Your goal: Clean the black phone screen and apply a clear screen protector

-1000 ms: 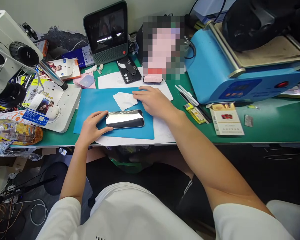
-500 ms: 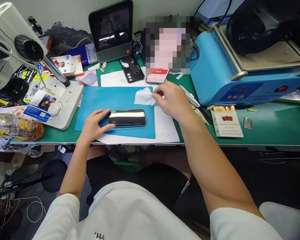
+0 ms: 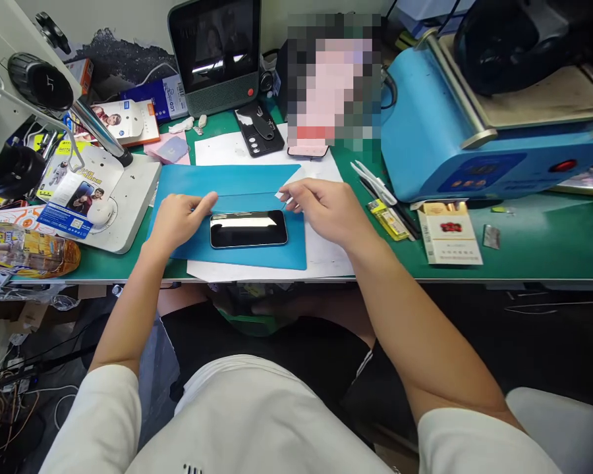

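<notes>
A dark phone [image 3: 248,229] lies screen up on the blue mat [image 3: 192,178], with bright light reflected across its glass. Just above its far edge a thin clear sheet [image 3: 247,195], about as long as the phone, shows mainly as a fine line. My left hand [image 3: 180,220] pinches the sheet's left end, fingers curled and thumb towards the phone. At the other end my right hand [image 3: 321,205] is closed, a small white piece [image 3: 279,195] showing at its fingertips. Whether that piece belongs to the sheet cannot be made out.
White paper [image 3: 326,257] lies under the mat. To the right are tweezers [image 3: 373,181], a cigarette box [image 3: 449,234] and a blue machine [image 3: 425,131]. A microscope stand [image 3: 128,204] and a bottle [image 3: 29,250] are left. A display [image 3: 215,52] and black phone case [image 3: 259,131] stand behind.
The white cloth in my right hand no longer shows, apart from a small white piece. My left hand has left the phone's edge and risen slightly. A clear sheet's edge now spans my hands.
</notes>
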`<state>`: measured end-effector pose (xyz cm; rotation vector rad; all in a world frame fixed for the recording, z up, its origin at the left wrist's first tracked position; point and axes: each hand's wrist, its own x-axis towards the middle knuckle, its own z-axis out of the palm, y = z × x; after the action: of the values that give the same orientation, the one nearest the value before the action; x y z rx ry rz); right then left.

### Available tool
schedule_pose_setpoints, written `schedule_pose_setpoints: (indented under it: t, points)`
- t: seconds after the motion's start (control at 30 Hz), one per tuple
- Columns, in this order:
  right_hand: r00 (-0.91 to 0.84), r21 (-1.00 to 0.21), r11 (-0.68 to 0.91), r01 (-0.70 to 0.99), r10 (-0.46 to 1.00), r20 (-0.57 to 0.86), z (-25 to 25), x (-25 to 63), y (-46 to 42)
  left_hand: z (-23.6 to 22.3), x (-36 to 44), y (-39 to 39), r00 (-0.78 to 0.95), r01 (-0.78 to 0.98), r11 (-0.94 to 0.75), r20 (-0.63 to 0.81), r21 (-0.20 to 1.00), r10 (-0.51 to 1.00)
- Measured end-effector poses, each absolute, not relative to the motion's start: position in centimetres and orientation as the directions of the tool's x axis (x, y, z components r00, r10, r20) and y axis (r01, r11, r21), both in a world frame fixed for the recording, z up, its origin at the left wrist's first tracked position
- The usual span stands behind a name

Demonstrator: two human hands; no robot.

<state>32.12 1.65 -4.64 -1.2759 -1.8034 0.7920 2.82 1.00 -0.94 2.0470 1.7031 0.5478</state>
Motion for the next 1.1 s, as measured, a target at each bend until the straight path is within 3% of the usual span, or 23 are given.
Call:
schedule_pose_setpoints:
  t: [0.1,0.27,0.5,0.8,0.93,1.1]
  points:
    - [-0.187,-0.784,0.32,0.532,0.947,0.26,-4.6,31.5,4.2,-1.1,2.6,2.2,0.185,0.825,-0.198,0.077,0.53,0.98]
    - [-0.205,-0.584,0.412,0.699,0.898,0.388,-5.3,32.9,5.5,-1.2,1.6,1.7,0.172,0.86,-0.195,0.09,0.471,0.981]
    - [-0.202,-0.5,0.368,0.784,0.913,0.355,-8.6,35.5,3.4,-3.2,1.2,-3.0,0.223,0.855,-0.277,0.171,0.439,0.96]
    - [-0.193,-0.489,0.454,0.745,0.849,0.493,-6.7,34.9,1.5,-4.9,1.3,-4.0,0.345,0.817,-0.407,0.22,0.409,0.913]
    - [-0.399,-0.534,0.559,0.634,0.828,0.393,-5.4,34.4,-2.4,-4.8,1.2,-4.1,0.382,0.819,-0.439,0.221,0.368,0.897]
    - [-0.352,-0.501,0.548,0.67,0.828,0.436,-5.3,33.6,-5.2,-5.0,1.3,-4.3,0.376,0.818,-0.439,0.232,0.372,0.897]
